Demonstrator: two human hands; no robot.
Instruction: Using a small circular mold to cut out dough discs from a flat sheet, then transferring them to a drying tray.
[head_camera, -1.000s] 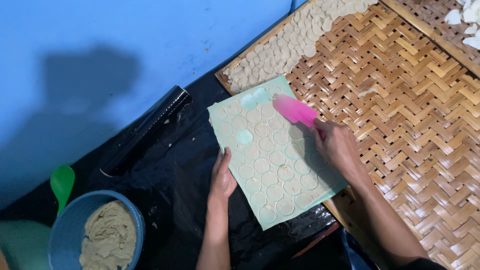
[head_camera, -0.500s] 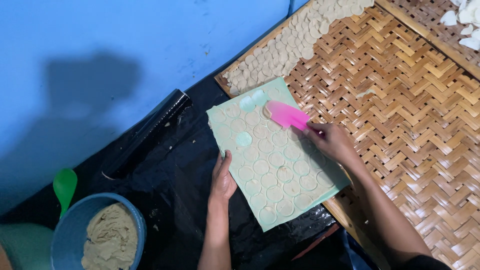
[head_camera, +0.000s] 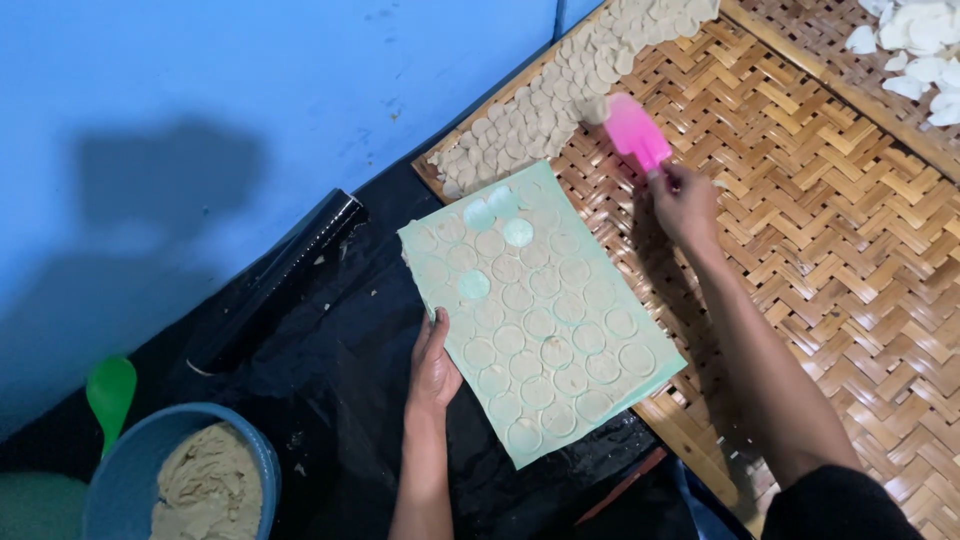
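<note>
A pale green mould sheet (head_camera: 540, 320) with rows of round dough-filled holes lies tilted across the edge of a woven bamboo tray (head_camera: 800, 230). My left hand (head_camera: 434, 368) presses flat on the sheet's left edge. My right hand (head_camera: 684, 205) grips a pink spatula (head_camera: 636, 130) and holds it over the tray, its blade next to a band of several round dough discs (head_camera: 560, 90) laid along the tray's far edge. A few holes near the sheet's top look empty.
A blue bowl of beige dough (head_camera: 190, 480) with a green spoon (head_camera: 110, 392) sits at lower left on black plastic. A black roll (head_camera: 280, 280) lies by the blue wall. A second tray with white pieces (head_camera: 915, 50) is at upper right.
My right hand has lifted the pink spatula off the top of the sheet and carried it up and right to the row of discs on the tray. My left hand has stayed put.
</note>
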